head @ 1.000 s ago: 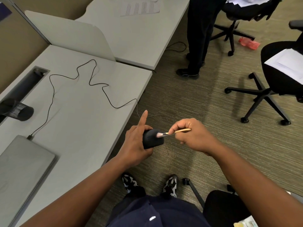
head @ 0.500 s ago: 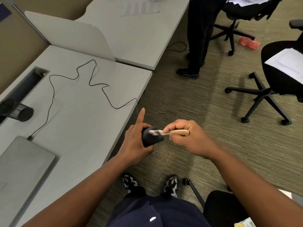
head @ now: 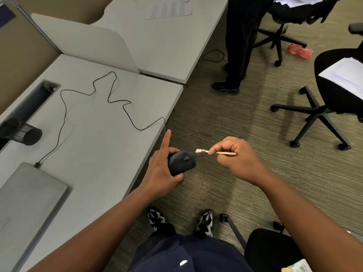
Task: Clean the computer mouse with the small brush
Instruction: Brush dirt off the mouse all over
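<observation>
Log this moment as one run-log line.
left hand: holds mouse | right hand: holds brush | bristles: just off mouse front | stage: brushing

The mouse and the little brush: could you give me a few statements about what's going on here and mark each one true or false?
1. The left hand holds the black mouse out past the desk edge, above the carpet. True.
2. The right hand grips the small brush by its wooden handle. True.
3. The white bristles are pressed onto the mouse's back end. False: they sit just off the front, by the cable exit, and appear to be clear of the surface.
4. The mouse is wireless. False: a thin black cable snakes across the desk to the closed laptop.
5. The left index finger is curled around the mouse. False: it points straight up.
</observation>
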